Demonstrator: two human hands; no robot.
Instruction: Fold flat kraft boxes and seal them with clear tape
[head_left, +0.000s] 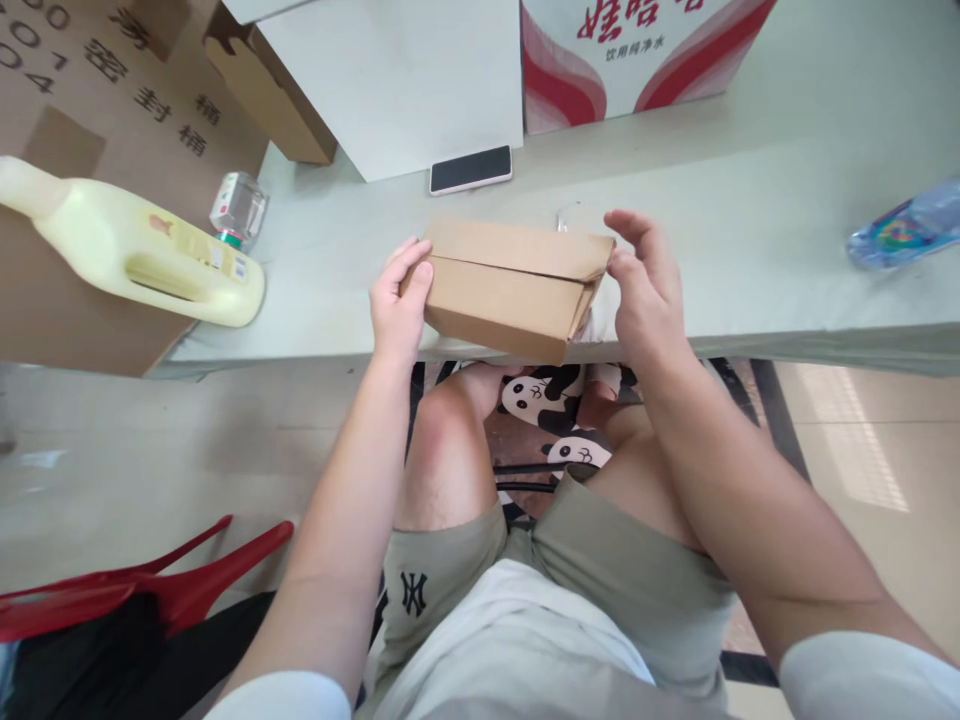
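The left hand (399, 300) and right hand (646, 290) each grip an end of the brown cardboard box (510, 290) (flaps folded shut), held over the bench (750, 250) edge near a phone (471, 169).

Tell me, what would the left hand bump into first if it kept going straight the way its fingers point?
Probably the phone. The left hand points up along the cardboard box it grips; the phone lies beyond, though depth is unclear.
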